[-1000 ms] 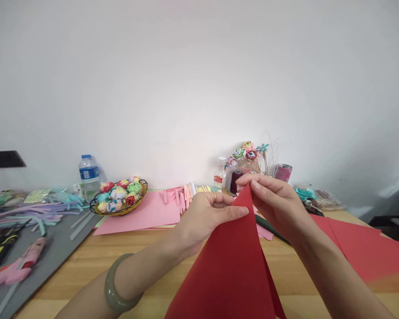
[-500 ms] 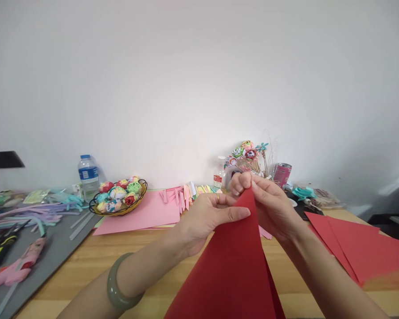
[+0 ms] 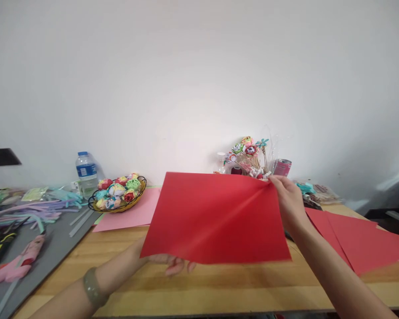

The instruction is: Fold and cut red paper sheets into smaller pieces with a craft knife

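And here is the red paper sheet point(image 3: 216, 217), spread broad in front of the person, above the middle of the table point(image 3: 249, 292)! The right hand point(image 3: 287, 201) has its upper right corner, thumb and fingers closed in a narrow grip, with the paper puckering right there at the pinch. A pale diagonal band runs from that corner down toward the lower left, and the bottom edge ripples.

Over to the left hand point(image 3: 174, 263): it is under and behind the sheet's lower left part, fingertips peeking out below the edge. Its grip is mostly hidden, so whether it pinches the paper cannot be told. A green bangle point(image 3: 95, 287) (a handsome touch, that) circles the left wrist.

Just beyond the right forearm, overlapping red sheets point(image 3: 359, 239) lie on the table. Behind the raised paper stands a bunch of handmade flowers point(image 3: 249, 150), with a pink can point(image 3: 282, 167) beside it. Across on the left, a basket point(image 3: 133, 204) brimming with paper roses point(image 3: 116, 190) sits partly on pink paper point(image 3: 133, 217), near a blue-capped water bottle point(image 3: 87, 175). And out on the gray mat point(image 3: 63, 239), pastel pipe cleaners point(image 3: 29, 212) sprawl behind a pink glue gun point(image 3: 23, 263)!
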Motion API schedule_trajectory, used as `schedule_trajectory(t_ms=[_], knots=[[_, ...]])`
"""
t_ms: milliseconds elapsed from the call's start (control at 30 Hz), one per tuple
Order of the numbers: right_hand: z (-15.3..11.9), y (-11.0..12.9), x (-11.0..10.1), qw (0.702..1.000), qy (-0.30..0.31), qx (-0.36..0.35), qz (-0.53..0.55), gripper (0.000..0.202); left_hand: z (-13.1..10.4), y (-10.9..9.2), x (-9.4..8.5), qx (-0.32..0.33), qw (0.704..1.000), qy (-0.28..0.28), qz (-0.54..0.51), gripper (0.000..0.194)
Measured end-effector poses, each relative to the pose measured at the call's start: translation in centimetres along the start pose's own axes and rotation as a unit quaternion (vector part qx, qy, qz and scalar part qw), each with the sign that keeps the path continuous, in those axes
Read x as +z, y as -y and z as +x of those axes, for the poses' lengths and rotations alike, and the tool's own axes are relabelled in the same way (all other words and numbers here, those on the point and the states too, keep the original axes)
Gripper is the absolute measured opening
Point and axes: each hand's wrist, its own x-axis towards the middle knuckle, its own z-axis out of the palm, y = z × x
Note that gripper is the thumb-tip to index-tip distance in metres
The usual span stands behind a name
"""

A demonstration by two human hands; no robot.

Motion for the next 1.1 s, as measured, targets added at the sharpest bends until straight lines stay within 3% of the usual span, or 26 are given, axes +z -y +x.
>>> schedule_trajectory(t_ms=[33, 67, 133, 167, 233, 300, 333, 367, 433, 500, 533, 567, 667, 733, 900, 1000, 1100], knots=[[-0.2, -1.2, -0.7, 1.000, -0.004, 0.015, -0.022, 0.023, -0.8, 1.9, -0.9, -0.066, 0.997, 0.038, -0.031, 0.050], [-0.5, -2.4, -1.5, 0.999, -0.009, 0.030, -0.042, 0.023, -1.6, 3.5, -1.7, -0.135, 0.989, 0.035, -0.053, 0.058], [-1.1, -4.7, -2.6, 0.995, -0.024, 0.050, -0.079, 0.023, -3.1, 5.9, -3.3, -0.201, 0.974, -0.099, -0.040, 0.072], [-1.4, -5.7, -3.0, 0.993, -0.032, 0.056, -0.098, 0.022, -3.6, 6.3, -3.8, -0.184, 0.953, -0.239, 0.004, 0.070], [-1.9, -7.3, -3.5, 0.988, -0.041, 0.061, -0.138, 0.020, -4.4, 6.0, -3.9, -0.095, 0.864, -0.479, 0.123, 0.061], [-2.3, -8.3, -3.6, 0.982, -0.032, 0.062, -0.174, 0.018, -4.4, 4.6, -2.1, 0.022, 0.781, -0.589, 0.207, 0.052], [-2.4, -8.6, -3.5, 0.980, -0.025, 0.062, -0.190, 0.018, -4.1, 3.8, -0.6, 0.060, 0.771, -0.590, 0.232, 0.049], [-2.5, -8.7, -3.5, 0.977, -0.018, 0.063, -0.205, 0.018, -3.6, 3.0, 1.3, 0.086, 0.779, -0.563, 0.261, 0.046], [-2.8, -8.7, -3.5, 0.970, -0.005, 0.065, -0.235, 0.017, -2.2, 1.9, 5.3, 0.112, 0.825, -0.440, 0.336, 0.057], [-3.2, -8.6, -3.8, 0.964, 0.008, 0.066, -0.258, 0.016, -0.4, 1.5, 8.5, 0.065, 0.852, -0.343, 0.390, 0.092], [-3.5, -8.6, -4.2, 0.962, 0.025, 0.065, -0.262, 0.017, 0.6, 1.5, 9.4, 0.034, 0.862, -0.310, 0.400, 0.096], [-3.8, -8.6, -4.7, 0.962, 0.051, 0.064, -0.262, 0.019, 1.4, 1.6, 9.8, 0.003, 0.865, -0.308, 0.398, 0.088], [-4.6, -9.1, -6.7, 0.950, 0.156, 0.059, -0.265, 0.029, 3.0, 2.0, 8.7, -0.090, 0.854, -0.353, 0.373, 0.054], [-5.3, -9.4, -8.2, 0.934, 0.199, 0.028, -0.297, 0.032, 3.2, 2.4, 7.1, -0.129, 0.851, -0.366, 0.353, 0.046], [-7.2, -8.9, -9.7, 0.891, 0.293, -0.082, -0.336, 0.038, 2.7, 3.0, 4.5, -0.138, 0.897, -0.334, 0.253, 0.045], [-8.3, -8.4, -9.2, 0.873, 0.344, -0.070, -0.338, 0.038, 2.8, 3.4, 4.1, -0.131, 0.908, -0.329, 0.224, 0.050], [-8.8, -8.8, -9.0, 0.875, 0.338, -0.055, -0.343, 0.038, 3.4, 3.8, 3.8, -0.141, 0.895, -0.357, 0.227, 0.070]])
